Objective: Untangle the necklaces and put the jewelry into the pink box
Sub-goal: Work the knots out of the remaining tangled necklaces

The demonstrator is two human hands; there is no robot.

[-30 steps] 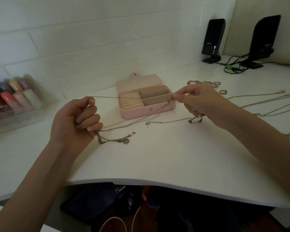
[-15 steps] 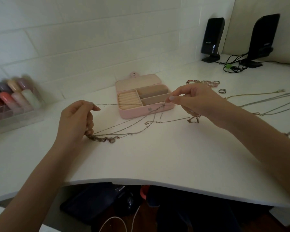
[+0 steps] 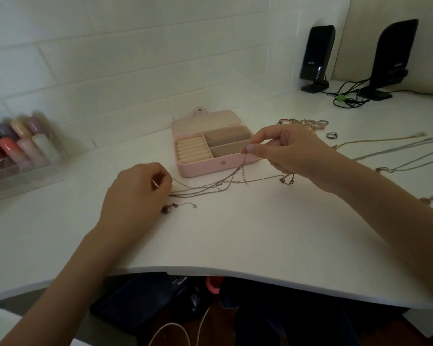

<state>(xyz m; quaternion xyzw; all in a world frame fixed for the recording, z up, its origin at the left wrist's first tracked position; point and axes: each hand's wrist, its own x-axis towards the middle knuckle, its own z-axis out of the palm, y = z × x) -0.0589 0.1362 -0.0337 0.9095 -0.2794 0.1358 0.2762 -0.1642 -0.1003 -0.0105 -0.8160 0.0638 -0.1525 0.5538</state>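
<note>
Left hand (image 3: 135, 193) low over the desk (image 3: 235, 236), fingers curled together and pinching 1 end of the tangled necklaces (image 3: 210, 187). Right hand (image 3: 285, 151) raised just in front of the pink box (image 3: 185, 171), thumb and forefinger pinching a strand so it hangs down into the bundle. Several thin chains run between the 2 hands, crossing near the middle; exact count not resolvable. A small pendant (image 3: 166, 208) with a short chain tail lies on the desk beside the left hand.

Pink box open, lid back, ring rolls on its left, 2 compartments on its right (nothing visible in any of them). More chains (image 3: 398, 156) laid out to the right, 1 ring (image 3: 331, 135) and a cluster of rings or bracelets (image 3: 305, 122) behind the right hand.

Risks, judged: pulling the hands further apart would likely cinch the crossing into a tighter knot. A fine link could snap under tension. The dangling strand might snag on the box's front edge.
</note>
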